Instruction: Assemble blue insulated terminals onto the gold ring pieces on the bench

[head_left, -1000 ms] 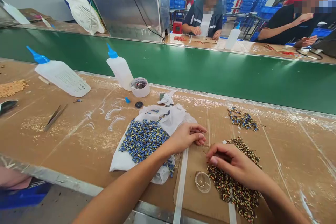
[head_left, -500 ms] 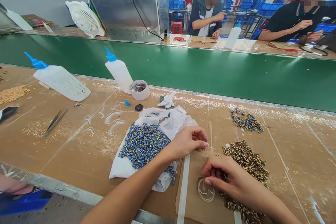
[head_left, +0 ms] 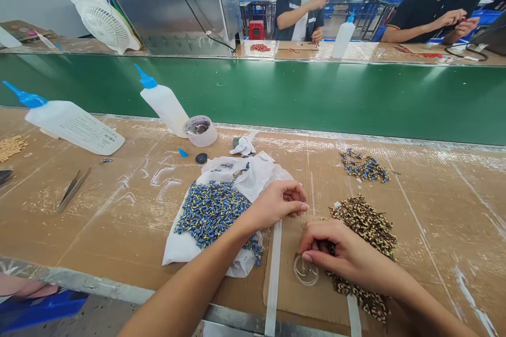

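My left hand (head_left: 279, 201) rests at the right edge of a white bag (head_left: 253, 179) heaped with small blue and yellow parts (head_left: 211, 211). Its fingers are pinched together on a tiny piece I cannot make out. My right hand (head_left: 340, 255) is curled, fingertips pressed together just above a small clear round dish (head_left: 305, 271). It lies on a pile of brown and black parts (head_left: 363, 221). The two hands are a short gap apart on the cardboard.
A smaller heap of blue parts (head_left: 363, 167) lies further back. Two glue bottles with blue caps (head_left: 69, 122) (head_left: 164, 102), a tape roll (head_left: 201, 130) and tweezers (head_left: 73, 188) sit to the left. A green conveyor belt (head_left: 316, 100) runs behind; other people work across it.
My right hand has drawn back from the left hand towards me and settled over the clear dish. The left hand has barely shifted. The view has tilted slightly.
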Demonstrator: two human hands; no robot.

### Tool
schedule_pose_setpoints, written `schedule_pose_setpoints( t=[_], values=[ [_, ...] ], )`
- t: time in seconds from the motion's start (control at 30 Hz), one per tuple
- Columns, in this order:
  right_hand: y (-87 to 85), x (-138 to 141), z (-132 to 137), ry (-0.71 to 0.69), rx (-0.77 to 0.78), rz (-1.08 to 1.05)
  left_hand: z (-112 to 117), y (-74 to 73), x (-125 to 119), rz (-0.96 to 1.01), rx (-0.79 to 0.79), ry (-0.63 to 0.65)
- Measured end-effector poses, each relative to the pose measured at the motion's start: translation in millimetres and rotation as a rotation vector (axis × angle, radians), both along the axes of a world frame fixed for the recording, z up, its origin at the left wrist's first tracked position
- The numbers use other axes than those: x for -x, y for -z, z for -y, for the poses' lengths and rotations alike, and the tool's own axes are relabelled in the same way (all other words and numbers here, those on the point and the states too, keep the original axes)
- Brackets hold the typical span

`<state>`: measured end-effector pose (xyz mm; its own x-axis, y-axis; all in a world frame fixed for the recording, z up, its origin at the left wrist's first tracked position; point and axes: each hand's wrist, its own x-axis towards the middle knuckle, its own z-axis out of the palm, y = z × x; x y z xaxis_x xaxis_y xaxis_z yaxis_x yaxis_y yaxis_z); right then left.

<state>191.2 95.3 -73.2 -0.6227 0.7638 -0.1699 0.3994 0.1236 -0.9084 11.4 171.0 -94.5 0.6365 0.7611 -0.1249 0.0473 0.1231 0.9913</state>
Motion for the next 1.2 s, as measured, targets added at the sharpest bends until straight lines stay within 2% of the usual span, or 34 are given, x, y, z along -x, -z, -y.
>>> schedule_pose_setpoints(
  t=[0.47,0.8,1.2],
  values=[
    [-3.9,-2.6,0.3,-0.024,-0.005,-0.025,-1.3,1.6,1.1,-0.031,0.009,0.001],
    [-3.8,-4.0,-0.5,0.005,0.114,-0.097,-0.5,-0.7,1.2,-0.067,0.042,-0.005],
    [-0.9,-3.0,-2.1,0.031,0.171,-0.153,-0.6,-3.6,2.7,-0.085,0.014,-0.025]
  ],
)
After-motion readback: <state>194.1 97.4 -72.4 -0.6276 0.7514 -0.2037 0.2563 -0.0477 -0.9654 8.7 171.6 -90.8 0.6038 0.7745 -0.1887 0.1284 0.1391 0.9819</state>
